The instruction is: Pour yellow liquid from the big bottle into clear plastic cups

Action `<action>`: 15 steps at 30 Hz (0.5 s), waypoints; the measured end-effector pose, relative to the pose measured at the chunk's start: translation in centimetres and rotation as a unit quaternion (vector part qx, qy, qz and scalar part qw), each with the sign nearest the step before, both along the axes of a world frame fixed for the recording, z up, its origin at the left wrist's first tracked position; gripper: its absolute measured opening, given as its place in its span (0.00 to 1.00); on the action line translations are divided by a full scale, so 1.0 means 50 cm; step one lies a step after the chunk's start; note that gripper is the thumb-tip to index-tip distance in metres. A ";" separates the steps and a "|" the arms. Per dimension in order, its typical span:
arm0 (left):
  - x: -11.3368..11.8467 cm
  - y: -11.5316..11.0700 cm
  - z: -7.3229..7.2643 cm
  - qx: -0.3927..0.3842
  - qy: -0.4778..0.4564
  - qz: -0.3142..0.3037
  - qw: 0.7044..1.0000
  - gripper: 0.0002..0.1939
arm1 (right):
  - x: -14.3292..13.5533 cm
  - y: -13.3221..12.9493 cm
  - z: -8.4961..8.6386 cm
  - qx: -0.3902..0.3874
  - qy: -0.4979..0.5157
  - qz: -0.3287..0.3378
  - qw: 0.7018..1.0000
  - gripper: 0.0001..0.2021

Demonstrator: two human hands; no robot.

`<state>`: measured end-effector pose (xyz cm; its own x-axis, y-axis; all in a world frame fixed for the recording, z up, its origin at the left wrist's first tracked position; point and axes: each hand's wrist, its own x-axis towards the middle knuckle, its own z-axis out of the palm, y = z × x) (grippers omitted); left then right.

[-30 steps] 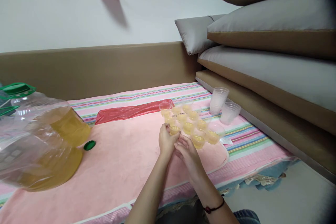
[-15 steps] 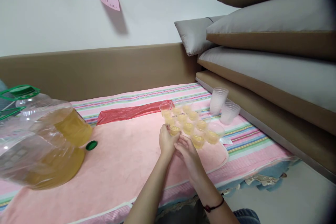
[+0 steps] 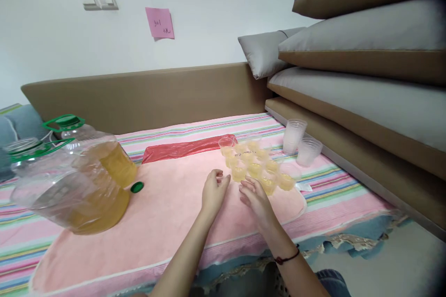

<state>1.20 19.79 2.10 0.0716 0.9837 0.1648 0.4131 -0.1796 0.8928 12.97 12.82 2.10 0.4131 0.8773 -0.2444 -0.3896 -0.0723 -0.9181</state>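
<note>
Several clear plastic cups (image 3: 255, 170) of yellow liquid stand close together on a pink mat (image 3: 167, 204). My left hand (image 3: 215, 192) is just left of the nearest cups, fingers curved and apart from the thumb, holding nothing. In front of the cups is my right hand (image 3: 256, 198), its fingers loosely bent and spread, also without anything in it. One filled cup (image 3: 239, 174) sits just beyond the gap between both hands. To the left are two large clear jugs (image 3: 99, 209) of yellow liquid with green handles, and a green cap (image 3: 137, 187) lies beside them.
Two stacks of nested cups (image 3: 294, 136) stand at the right, near piled grey-brown cushions (image 3: 358, 88). A red plastic bag (image 3: 188, 148) lies flat behind the mat. On the wall is a pink note (image 3: 160, 23). The bed's front edge runs close to my forearms.
Both hands have let go of the front left cup and drawn back from it, moving apart. My view has shifted a little to the left and up.
</note>
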 end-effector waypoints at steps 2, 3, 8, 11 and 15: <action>-0.038 -0.024 0.004 0.000 -0.002 -0.011 1.000 0.16 | 0.004 -0.003 0.001 0.012 -0.006 0.011 1.000 0.21; -0.057 -0.036 0.004 -0.002 -0.003 -0.010 1.000 0.19 | 0.005 -0.004 0.003 0.020 -0.011 0.018 1.000 0.20; -0.121 -0.085 0.001 -0.017 -0.007 -0.010 1.000 0.29 | -0.004 -0.017 0.019 0.072 -0.053 0.057 0.994 0.16; -0.130 -0.101 0.004 -0.027 0.018 -0.045 0.998 0.31 | 0.007 -0.036 0.038 0.120 -0.103 0.055 0.986 0.15; -0.131 -0.119 0.014 -0.012 0.056 -0.107 0.993 0.26 | 0.101 -0.065 0.072 0.170 -0.181 -0.021 0.969 0.15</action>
<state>-5.38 13.82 2.79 0.2966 0.9473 0.1214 0.4642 -0.2541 0.8485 18.00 9.57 5.67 0.4546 0.8624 0.2226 -0.0342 0.2667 -0.9632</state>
